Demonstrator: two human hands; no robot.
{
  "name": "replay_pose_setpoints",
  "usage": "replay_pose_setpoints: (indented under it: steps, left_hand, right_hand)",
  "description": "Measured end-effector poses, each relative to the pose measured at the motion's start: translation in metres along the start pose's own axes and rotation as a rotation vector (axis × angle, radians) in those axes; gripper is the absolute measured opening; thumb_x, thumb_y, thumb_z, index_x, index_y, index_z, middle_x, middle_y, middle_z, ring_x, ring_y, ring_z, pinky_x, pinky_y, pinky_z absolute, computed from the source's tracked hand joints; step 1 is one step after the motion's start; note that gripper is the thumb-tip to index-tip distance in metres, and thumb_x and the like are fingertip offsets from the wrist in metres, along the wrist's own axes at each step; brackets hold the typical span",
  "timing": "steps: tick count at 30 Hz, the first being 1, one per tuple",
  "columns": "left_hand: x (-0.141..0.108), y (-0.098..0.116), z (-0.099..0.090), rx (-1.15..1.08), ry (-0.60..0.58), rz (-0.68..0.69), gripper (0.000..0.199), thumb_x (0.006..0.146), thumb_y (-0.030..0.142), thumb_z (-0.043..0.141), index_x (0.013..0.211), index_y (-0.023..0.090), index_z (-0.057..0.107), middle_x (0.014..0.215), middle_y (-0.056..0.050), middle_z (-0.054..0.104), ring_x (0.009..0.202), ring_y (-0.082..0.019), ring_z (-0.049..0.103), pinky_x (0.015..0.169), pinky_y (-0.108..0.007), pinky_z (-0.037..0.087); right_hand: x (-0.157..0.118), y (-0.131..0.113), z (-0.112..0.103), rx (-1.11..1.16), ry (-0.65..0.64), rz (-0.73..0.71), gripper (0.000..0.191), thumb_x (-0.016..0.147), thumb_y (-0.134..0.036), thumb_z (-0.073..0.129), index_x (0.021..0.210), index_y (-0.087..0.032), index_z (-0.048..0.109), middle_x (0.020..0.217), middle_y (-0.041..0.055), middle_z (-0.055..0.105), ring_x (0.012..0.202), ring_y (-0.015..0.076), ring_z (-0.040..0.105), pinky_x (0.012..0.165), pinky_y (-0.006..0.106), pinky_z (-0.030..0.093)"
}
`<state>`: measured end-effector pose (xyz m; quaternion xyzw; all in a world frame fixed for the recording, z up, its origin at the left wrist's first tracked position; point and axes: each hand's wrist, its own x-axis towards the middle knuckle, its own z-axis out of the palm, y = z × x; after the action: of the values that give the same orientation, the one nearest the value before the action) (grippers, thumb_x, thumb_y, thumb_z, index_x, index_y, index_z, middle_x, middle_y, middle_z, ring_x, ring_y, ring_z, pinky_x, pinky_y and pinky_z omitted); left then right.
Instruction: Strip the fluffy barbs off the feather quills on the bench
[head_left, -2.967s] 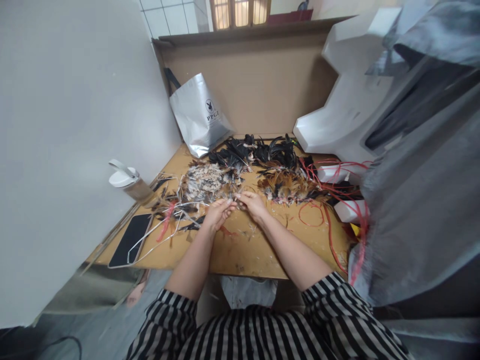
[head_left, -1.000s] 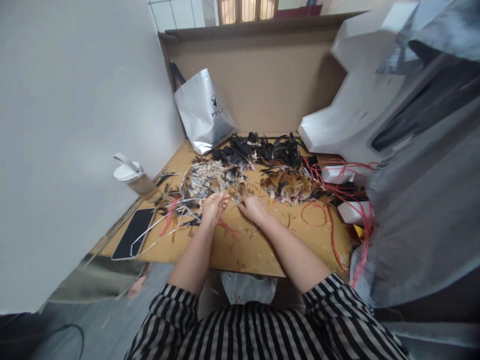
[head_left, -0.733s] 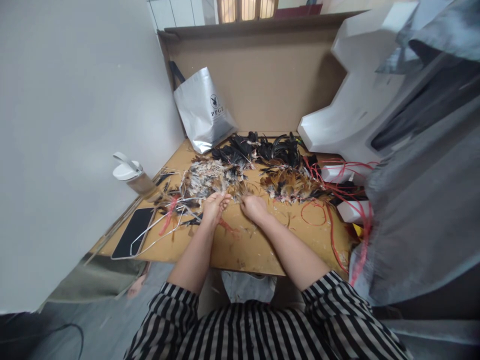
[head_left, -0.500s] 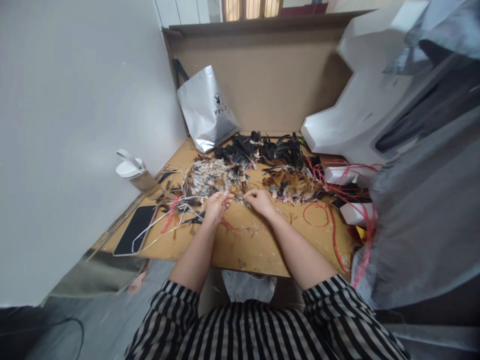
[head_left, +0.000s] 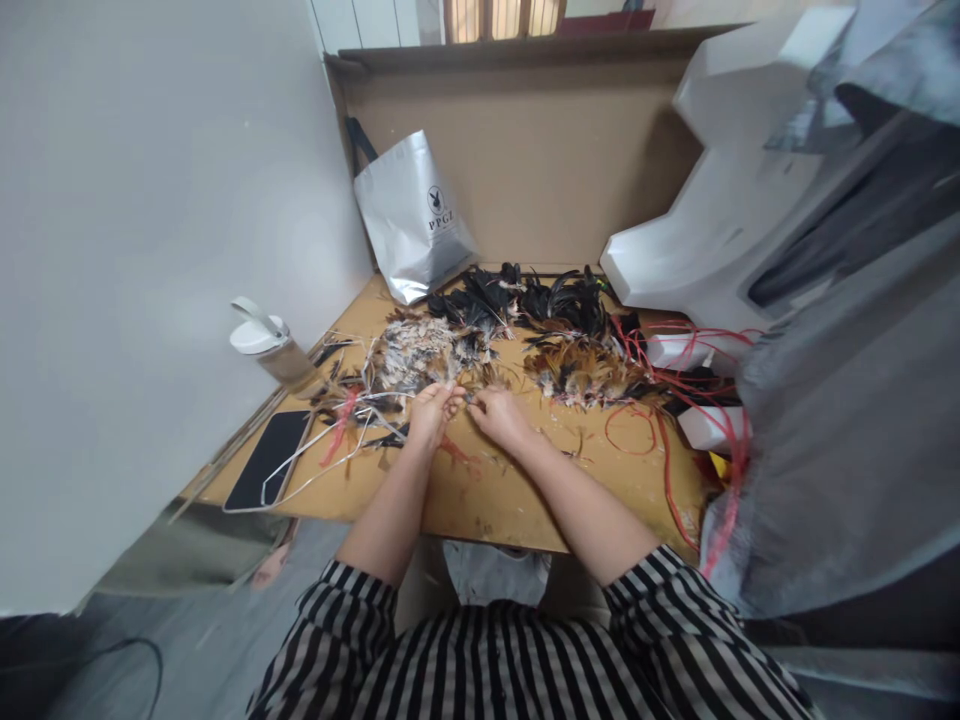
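Note:
My left hand (head_left: 433, 414) is closed in a pinch over the middle of the table, with what looks like a small feather at its fingertips. Close beside it, my right hand (head_left: 501, 417) is also pinched, and what lies between its fingers is too small to make out. The fingertips of both hands almost meet. Just beyond them lie pale, fluffy feathers (head_left: 412, 350) on the left and brown feathers (head_left: 589, 370) on the right. Black feathers (head_left: 559, 300) form a row farther back.
A phone (head_left: 266, 460) and a lidded cup (head_left: 274, 350) stand at the left, near white strips (head_left: 352, 455). A silver bag (head_left: 412, 220) leans at the back. Red string (head_left: 667, 470) trails over the right side, next to grey cloth (head_left: 847, 430). Cardboard (head_left: 525, 150) walls the back.
My right hand has moved left, bringing its fingertips close to my left hand's. The left hand has stayed nearly in place, still pinched.

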<state>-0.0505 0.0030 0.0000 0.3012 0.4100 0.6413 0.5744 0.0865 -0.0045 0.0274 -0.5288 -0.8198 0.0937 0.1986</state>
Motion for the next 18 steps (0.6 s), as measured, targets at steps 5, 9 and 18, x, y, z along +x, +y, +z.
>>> replay_pose_setpoints:
  steps: [5, 9, 18]
  left_hand:
    - [0.0, 0.0, 0.0, 0.006, 0.014, 0.0, 0.021, 0.061, 0.028, 0.068, 0.071, 0.011, 0.059, 0.066, -0.004, 0.064, 0.05, -0.004, 0.053, 0.046, -0.014, 0.036]
    - [-0.001, 0.001, 0.0, 0.0, 0.017, 0.006, 0.021, 0.062, 0.028, 0.068, 0.071, 0.011, 0.059, 0.066, -0.004, 0.064, 0.05, -0.004, 0.053, 0.046, -0.014, 0.035]
    - [-0.002, 0.001, 0.002, 0.017, -0.026, -0.01, 0.023, 0.062, 0.029, 0.068, 0.073, 0.012, 0.059, 0.07, -0.005, 0.065, 0.053, -0.005, 0.054, 0.047, -0.015, 0.037]
  right_hand:
    - [0.008, -0.01, 0.01, -0.116, -0.072, 0.083, 0.04, 0.085, -0.042, 0.032, 0.097, -0.015, 0.058, 0.097, 0.0138, 0.061, 0.085, 0.0214, 0.057, 0.071, 0.029, 0.038]
    - [0.009, -0.011, 0.012, -0.163, -0.074, 0.075, 0.034, 0.086, -0.031, 0.028, 0.099, -0.016, 0.056, 0.097, 0.0139, 0.061, 0.083, 0.0218, 0.057, 0.069, 0.03, 0.039]
    - [0.012, 0.017, 0.008, 0.453, 0.24, 0.155, 0.02, 0.074, -0.029, 0.045, 0.075, -0.016, 0.06, 0.072, 0.0031, 0.062, 0.065, 0.0129, 0.054, 0.064, 0.023, 0.039]
